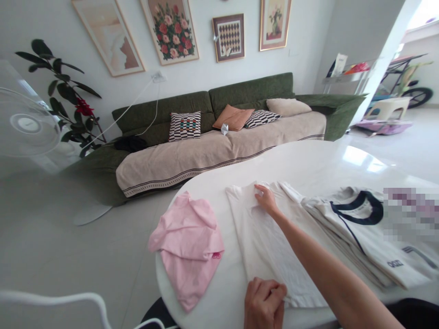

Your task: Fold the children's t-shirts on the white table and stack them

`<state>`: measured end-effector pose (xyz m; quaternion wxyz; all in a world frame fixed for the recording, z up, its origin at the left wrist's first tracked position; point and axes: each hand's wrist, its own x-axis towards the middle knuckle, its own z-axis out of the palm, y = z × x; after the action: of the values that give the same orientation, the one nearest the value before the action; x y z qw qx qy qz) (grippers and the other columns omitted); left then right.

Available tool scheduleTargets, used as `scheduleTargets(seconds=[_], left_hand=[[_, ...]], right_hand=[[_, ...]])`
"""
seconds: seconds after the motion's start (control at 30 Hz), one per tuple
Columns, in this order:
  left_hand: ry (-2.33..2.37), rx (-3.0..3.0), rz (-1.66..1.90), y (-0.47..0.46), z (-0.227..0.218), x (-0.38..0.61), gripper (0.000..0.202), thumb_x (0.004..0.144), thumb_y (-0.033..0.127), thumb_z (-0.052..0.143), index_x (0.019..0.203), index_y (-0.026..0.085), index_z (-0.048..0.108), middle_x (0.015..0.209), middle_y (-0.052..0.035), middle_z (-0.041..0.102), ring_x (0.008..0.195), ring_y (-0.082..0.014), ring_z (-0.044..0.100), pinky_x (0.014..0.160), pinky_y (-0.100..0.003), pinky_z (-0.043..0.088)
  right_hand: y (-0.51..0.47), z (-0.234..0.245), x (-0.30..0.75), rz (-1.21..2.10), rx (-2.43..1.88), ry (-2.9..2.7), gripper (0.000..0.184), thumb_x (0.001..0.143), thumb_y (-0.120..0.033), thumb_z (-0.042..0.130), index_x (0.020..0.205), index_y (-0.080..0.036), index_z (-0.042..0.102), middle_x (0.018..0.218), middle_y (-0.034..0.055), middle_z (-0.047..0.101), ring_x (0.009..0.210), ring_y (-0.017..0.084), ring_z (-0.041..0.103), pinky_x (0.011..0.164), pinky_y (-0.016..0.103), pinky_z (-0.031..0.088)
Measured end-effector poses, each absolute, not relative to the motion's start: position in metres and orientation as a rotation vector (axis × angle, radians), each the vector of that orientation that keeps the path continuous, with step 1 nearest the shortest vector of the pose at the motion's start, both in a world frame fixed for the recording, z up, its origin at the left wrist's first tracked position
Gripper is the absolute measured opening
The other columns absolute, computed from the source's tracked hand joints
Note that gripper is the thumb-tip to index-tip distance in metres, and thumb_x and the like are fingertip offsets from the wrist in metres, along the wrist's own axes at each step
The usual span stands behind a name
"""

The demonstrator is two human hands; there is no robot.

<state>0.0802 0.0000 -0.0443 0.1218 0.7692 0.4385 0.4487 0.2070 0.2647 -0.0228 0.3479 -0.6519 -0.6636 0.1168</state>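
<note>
A white shirt (264, 237) lies folded lengthwise on the round white table (308, 164). My right hand (265, 198) reaches across it and pinches the cloth near its far end. My left hand (264, 304) is closed on the shirt's near edge at the table's front. A crumpled pink garment (188, 244) lies to the left of the shirt, apart from both hands. To the right sits a stack of folded white garments (360, 228), the top one with a dark navy collar.
A green sofa (219, 128) with a beige cover and several cushions stands behind the table. A white standing fan (30, 128) and a leafy plant (68, 105) are at the left. A white chair rail (61, 301) shows at the bottom left. Part of the right side is blurred out.
</note>
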Motion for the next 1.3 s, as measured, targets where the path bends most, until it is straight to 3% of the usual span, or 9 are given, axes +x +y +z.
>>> scheduleTargets(seconds=[0.23, 0.33, 0.5, 0.57, 0.7, 0.83, 0.97, 1.17, 1.3], left_hand=[[1.339, 2.2, 1.206, 0.0, -0.045, 0.079, 0.025, 0.068, 0.014, 0.051, 0.086, 0.022, 0.066, 0.09, -0.0033, 0.065, 0.074, -0.0174, 0.053, 0.07, -0.032, 0.042], [1.306, 2.226, 1.205, 0.001, -0.046, 0.078, 0.028, 0.066, 0.015, 0.053, 0.088, 0.023, 0.066, 0.096, -0.0022, 0.065, 0.075, -0.0169, 0.053, 0.071, -0.032, 0.044], [1.305, 2.267, 1.206, 0.002, -0.048, 0.076, 0.025, 0.067, 0.016, 0.052, 0.085, 0.023, 0.067, 0.094, -0.0034, 0.066, 0.072, -0.0166, 0.053, 0.068, -0.032, 0.045], [1.303, 2.276, 1.207, 0.003, -0.049, 0.076, 0.024, 0.067, 0.016, 0.051, 0.083, 0.023, 0.067, 0.092, -0.0038, 0.066, 0.071, -0.0166, 0.053, 0.066, -0.031, 0.045], [1.266, 2.289, 1.262, 0.002, -0.051, 0.076, 0.021, 0.069, 0.016, 0.052, 0.082, 0.025, 0.067, 0.09, -0.0026, 0.066, 0.07, -0.0166, 0.054, 0.063, -0.03, 0.043], [1.299, 2.327, 1.223, 0.0, -0.049, 0.076, 0.019, 0.071, 0.015, 0.053, 0.081, 0.026, 0.066, 0.09, -0.0019, 0.066, 0.069, -0.017, 0.054, 0.064, -0.03, 0.042], [1.31, 2.326, 1.146, -0.002, -0.044, 0.076, 0.022, 0.068, 0.013, 0.055, 0.083, 0.026, 0.066, 0.091, -0.002, 0.066, 0.07, -0.0171, 0.054, 0.064, -0.03, 0.042], [1.29, 2.219, 1.121, -0.001, -0.041, 0.074, 0.029, 0.064, 0.008, 0.055, 0.085, 0.026, 0.066, 0.095, -0.0006, 0.064, 0.072, -0.0164, 0.052, 0.068, -0.032, 0.042], [1.277, 2.188, 1.036, -0.002, -0.037, 0.072, 0.032, 0.066, 0.006, 0.054, 0.089, 0.025, 0.066, 0.1, -0.0011, 0.063, 0.079, -0.0172, 0.053, 0.072, -0.032, 0.042]], right_hand=[[0.254, -0.015, 0.209, 0.248, -1.847, -1.797, 0.045, 0.073, -0.015, 0.043, 0.117, -0.01, 0.053, 0.115, 0.0147, 0.054, 0.101, 0.022, 0.053, 0.088, 0.033, 0.037], [0.251, -0.004, 0.2, 0.193, -1.872, -1.879, 0.04, 0.077, -0.013, 0.039, 0.113, -0.01, 0.055, 0.121, 0.0195, 0.047, 0.107, 0.028, 0.047, 0.087, 0.039, 0.036], [0.249, 0.004, 0.163, 0.212, -1.643, -2.252, 0.04, 0.08, -0.009, 0.036, 0.114, -0.02, 0.056, 0.133, 0.0068, 0.041, 0.122, 0.018, 0.033, 0.099, 0.031, 0.026], [0.25, -0.001, 0.147, 0.249, -1.59, -2.354, 0.042, 0.083, -0.015, 0.038, 0.123, -0.022, 0.048, 0.137, 0.0049, 0.036, 0.127, 0.017, 0.026, 0.101, 0.031, 0.023], [0.254, -0.015, 0.131, 0.32, -1.688, -2.392, 0.053, 0.087, -0.038, 0.032, 0.137, -0.02, 0.027, 0.145, 0.0089, 0.021, 0.132, 0.025, 0.011, 0.101, 0.048, 0.018], [0.258, -0.02, 0.128, 0.359, -1.776, -2.391, 0.059, 0.087, -0.05, 0.023, 0.139, -0.023, 0.02, 0.147, 0.0063, 0.011, 0.134, 0.026, 0.005, 0.101, 0.05, 0.013], [0.255, -0.011, 0.126, 0.326, -1.791, -2.391, 0.059, 0.087, -0.05, 0.024, 0.139, -0.023, 0.02, 0.147, 0.0066, 0.012, 0.134, 0.026, 0.005, 0.102, 0.049, 0.013], [0.223, -0.001, 0.121, 0.23, -1.766, -2.372, 0.065, 0.085, -0.048, 0.033, 0.139, -0.013, 0.021, 0.147, 0.0119, 0.007, 0.134, 0.026, 0.003, 0.104, 0.046, 0.008], [0.194, -0.017, 0.132, 0.226, -1.752, -2.337, 0.066, 0.086, -0.05, 0.029, 0.139, -0.011, 0.022, 0.146, 0.0124, 0.013, 0.133, 0.026, 0.007, 0.103, 0.046, 0.012]])
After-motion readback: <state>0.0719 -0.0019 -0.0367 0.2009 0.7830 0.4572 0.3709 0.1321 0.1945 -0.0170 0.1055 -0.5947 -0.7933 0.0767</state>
